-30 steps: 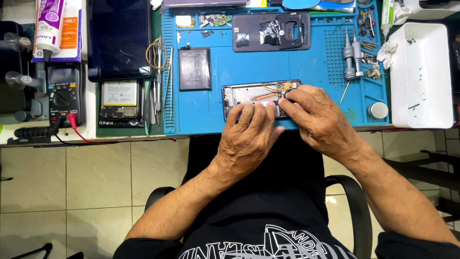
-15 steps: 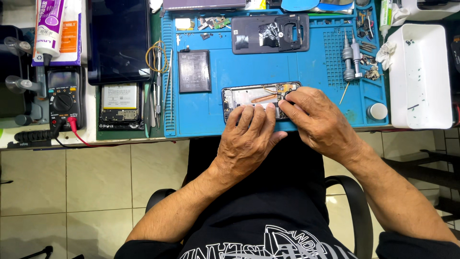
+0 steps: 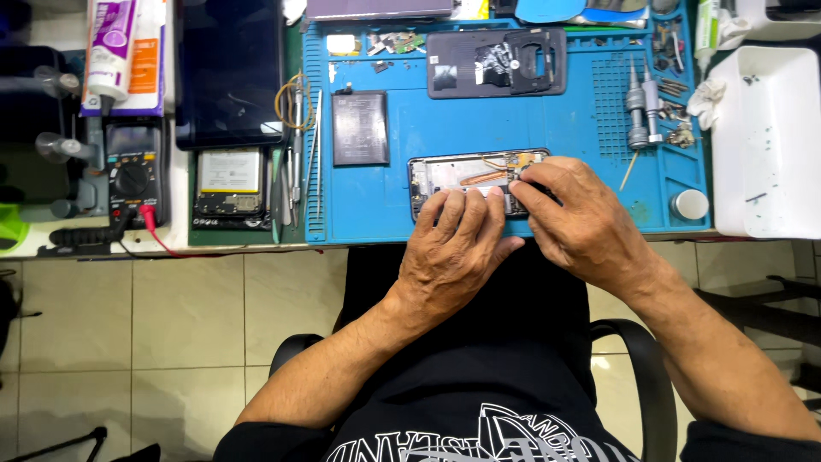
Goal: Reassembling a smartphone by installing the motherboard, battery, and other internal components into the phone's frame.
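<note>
Phone (image 3: 466, 174) lay opened on the blue mat (image 3: 513, 120) at the worktop's front edge | left hand (image 3: 453, 248) fingers flat, pressing its lower edge | right hand (image 3: 581, 218) fingers pinched at its right end | battery (image 3: 360, 127) left of it

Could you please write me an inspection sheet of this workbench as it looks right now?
Surface: blue work mat on the bench.
Job's things: opened phone lying flat, insides showing.
Clutter: black battery, back cover, screwdrivers, white tray, multimeter.
Grippers: left hand fingers resting on the phone; right hand fingertips at its right part.
Cables: red lead at the multimeter.
Surroundings: tiled floor, chair armrest.
</note>
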